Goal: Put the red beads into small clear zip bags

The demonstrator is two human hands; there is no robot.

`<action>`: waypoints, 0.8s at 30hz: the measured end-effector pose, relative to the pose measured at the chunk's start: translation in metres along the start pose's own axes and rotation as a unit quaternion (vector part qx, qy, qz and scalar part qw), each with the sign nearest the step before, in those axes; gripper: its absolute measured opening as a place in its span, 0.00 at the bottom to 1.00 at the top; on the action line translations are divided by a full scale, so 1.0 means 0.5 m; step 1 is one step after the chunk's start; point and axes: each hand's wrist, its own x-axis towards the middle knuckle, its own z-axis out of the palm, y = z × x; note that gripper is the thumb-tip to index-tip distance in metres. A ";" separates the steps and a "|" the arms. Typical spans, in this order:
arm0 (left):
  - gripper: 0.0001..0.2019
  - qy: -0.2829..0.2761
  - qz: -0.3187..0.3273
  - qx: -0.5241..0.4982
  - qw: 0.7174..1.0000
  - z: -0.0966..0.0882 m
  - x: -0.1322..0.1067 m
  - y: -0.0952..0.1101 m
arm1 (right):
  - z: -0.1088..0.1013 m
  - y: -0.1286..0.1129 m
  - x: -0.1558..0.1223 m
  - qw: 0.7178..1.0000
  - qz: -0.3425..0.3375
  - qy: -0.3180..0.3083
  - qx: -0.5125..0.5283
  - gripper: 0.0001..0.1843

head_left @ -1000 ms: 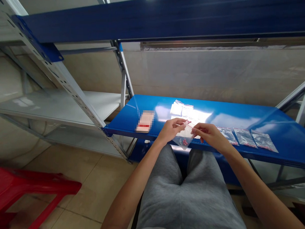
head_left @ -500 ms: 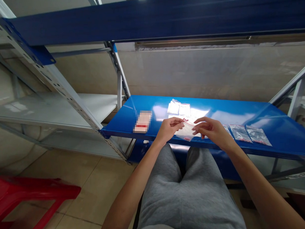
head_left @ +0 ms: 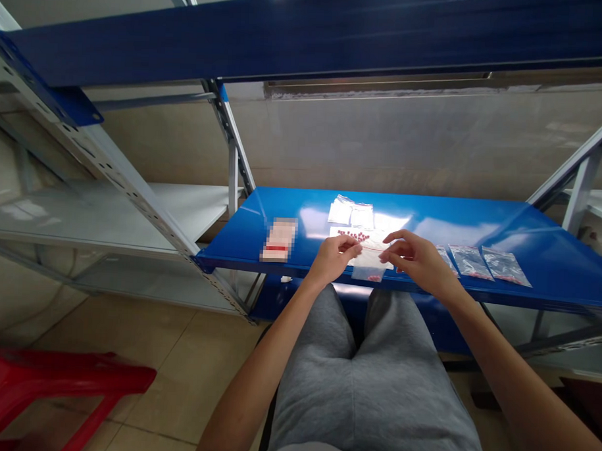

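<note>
My left hand [head_left: 333, 258] and my right hand [head_left: 414, 258] pinch the two top corners of a small clear zip bag [head_left: 368, 266] with red beads at its bottom, held over the front edge of the blue shelf [head_left: 479, 225]. Loose red beads [head_left: 353, 235] lie on a white sheet just behind the bag. Further back lie a few empty clear bags [head_left: 351, 213]. To the right of my right hand, filled clear bags [head_left: 482, 263] lie in a row on the shelf.
A blurred pinkish pack [head_left: 279, 240] lies on the shelf's left part. A blue beam [head_left: 307, 41] runs overhead. A white shelf [head_left: 108, 212] stands to the left, a red plastic stool [head_left: 53, 388] on the tiled floor at lower left.
The bag went from hanging tilted below the shelf edge to being held level at the edge. Both hands rose slightly toward the shelf.
</note>
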 end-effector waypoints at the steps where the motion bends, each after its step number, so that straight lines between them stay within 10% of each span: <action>1: 0.10 0.008 0.007 0.007 1.000 0.000 0.001 -0.001 | 0.002 0.000 0.000 1.000 0.008 -0.002 0.006 0.22; 24: 0.17 -0.021 0.010 -0.031 0.999 -0.002 -0.003 0.011 | 0.019 -0.028 -0.010 0.998 -0.015 -0.058 0.031 0.17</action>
